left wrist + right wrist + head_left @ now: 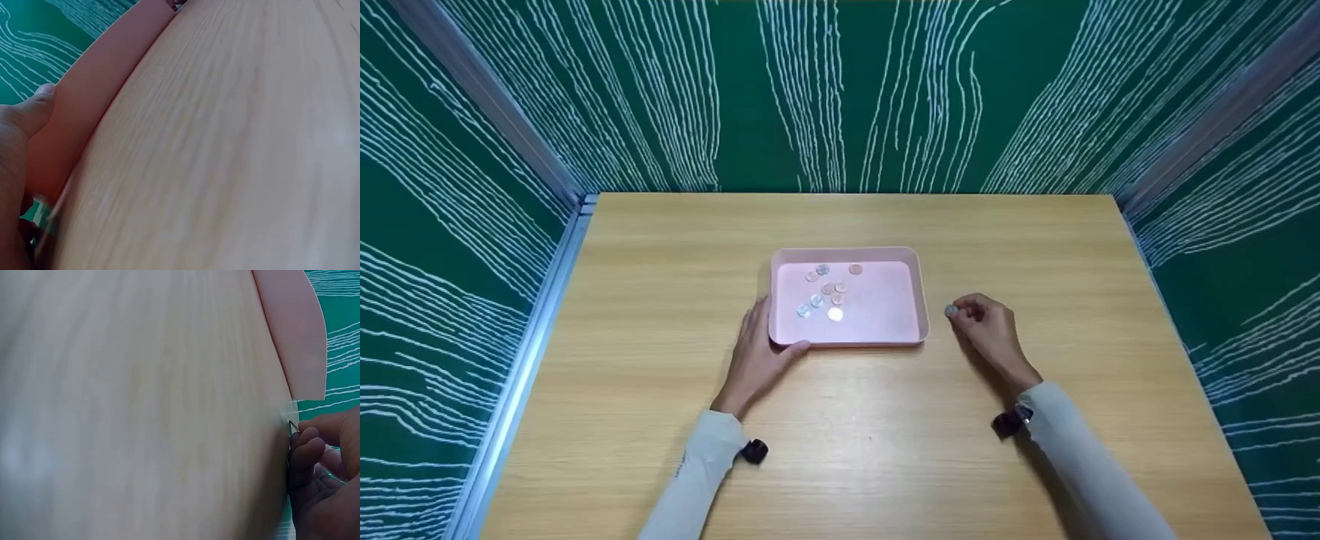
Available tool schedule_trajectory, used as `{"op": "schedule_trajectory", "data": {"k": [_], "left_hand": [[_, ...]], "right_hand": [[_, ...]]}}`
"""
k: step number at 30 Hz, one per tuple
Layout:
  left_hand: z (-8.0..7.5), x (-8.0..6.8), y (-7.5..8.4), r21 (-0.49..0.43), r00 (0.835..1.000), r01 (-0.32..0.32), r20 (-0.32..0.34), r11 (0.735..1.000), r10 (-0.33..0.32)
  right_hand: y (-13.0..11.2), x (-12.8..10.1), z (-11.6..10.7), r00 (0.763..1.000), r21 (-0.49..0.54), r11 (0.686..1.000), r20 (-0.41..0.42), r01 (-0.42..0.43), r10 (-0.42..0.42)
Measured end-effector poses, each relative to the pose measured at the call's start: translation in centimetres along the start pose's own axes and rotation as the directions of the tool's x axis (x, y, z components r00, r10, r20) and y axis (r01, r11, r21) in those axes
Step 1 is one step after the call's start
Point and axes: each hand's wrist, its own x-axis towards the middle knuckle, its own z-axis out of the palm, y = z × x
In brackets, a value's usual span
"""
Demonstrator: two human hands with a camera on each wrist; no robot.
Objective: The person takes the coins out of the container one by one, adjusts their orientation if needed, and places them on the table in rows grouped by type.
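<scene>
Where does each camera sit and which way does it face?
Head: on the head, forward and down at the pink tray; left hand, right hand and sleeves show.
Left wrist: on that wrist, across the table at the tray; left hand partly shows.
Right wrist: on that wrist, across the table toward the tray; right hand shows, pinching a coin.
Both wrist views show the tray's wall.

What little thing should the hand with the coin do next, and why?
Probably the right hand should carry its pinched coin left over the pink tray: that coin is outside the tray, other coins already lie inside, and the left hand touches the tray's near left corner.
</scene>
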Motion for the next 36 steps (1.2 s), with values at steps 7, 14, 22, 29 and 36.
{"op": "schedule_trajectory", "data": {"k": [7, 14, 22, 29, 36], "left_hand": [[0.0, 0.0, -0.4, -0.001, 1.0, 0.01, 0.0, 1.0, -0.01], [0.0, -0.2, -0.3, 0.002, 1.0, 0.029, 0.003, 1.0, -0.029], [0.1, -0.2, -0.1, 0.003, 0.998, 0.065, 0.017, 0.998, -0.065], [0.0, -0.1, -0.2, -0.001, 0.999, 0.04, 0.019, 0.999, -0.04], [0.1, -0.1, -0.2, -0.001, 0.999, 0.029, 0.014, 1.0, -0.029]], "right_hand": [[-0.1, -0.2, 0.3, 1.0, 0.031, 0.999, -0.003, -0.027, 0.027], [-0.2, -0.4, 0.4, 0.999, 0.046, 0.998, -0.01, -0.037, 0.037], [0.0, -0.8, 0.6, 0.997, 0.046, 0.998, -0.051, -0.053, 0.056], [-0.9, -0.3, 0.7, 0.997, 0.068, 0.996, -0.04, -0.063, 0.066], [-3.5, 0.5, 1.6, 0.999, 0.104, 0.994, -0.041, -0.018, 0.022]]}}
